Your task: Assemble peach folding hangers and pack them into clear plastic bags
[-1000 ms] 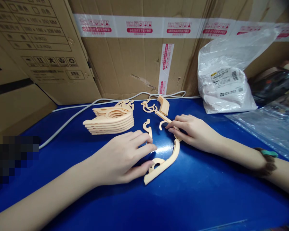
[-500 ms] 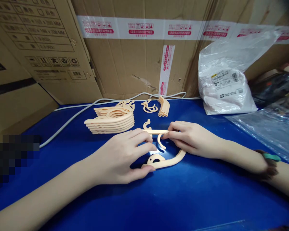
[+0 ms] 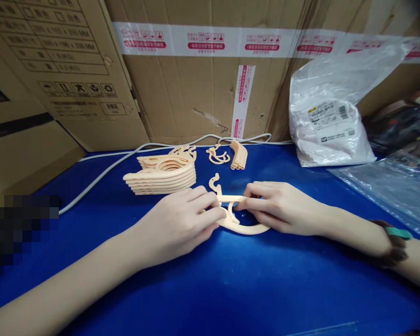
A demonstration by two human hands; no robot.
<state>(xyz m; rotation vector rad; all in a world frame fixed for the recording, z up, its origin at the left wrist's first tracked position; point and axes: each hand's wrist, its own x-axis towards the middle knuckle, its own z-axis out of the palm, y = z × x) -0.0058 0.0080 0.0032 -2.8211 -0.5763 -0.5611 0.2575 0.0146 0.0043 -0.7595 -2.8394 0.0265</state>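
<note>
A cream plastic folding clothes hanger [image 3: 247,229] lies low over the blue table between my hands, with its hook pointing away from me. My left hand [image 3: 182,221] is closed on the hanger's left end, and the fingers cover that joint. At the right, my right hand [image 3: 287,207] pinches the straight bar, with its lower fingers by the curved arm. A stack of folded cream hangers [image 3: 161,179] lies just beyond my left hand. Behind the held hanger are loose cream hooks [image 3: 219,157] and a bundle of short curved cream pieces [image 3: 238,155].
Cardboard [image 3: 192,88] stands along the back and left of the blue table [image 3: 231,289]. A white cable [image 3: 105,182] runs along the back and down the left. At the right are a white plastic bag [image 3: 332,135] with a label and a clear plastic sheet [image 3: 388,186].
The lower curved arm has moved away from me, up against the straight bar. My left thumb has drawn in, and the left fingers have closed on the hanger's end.
</note>
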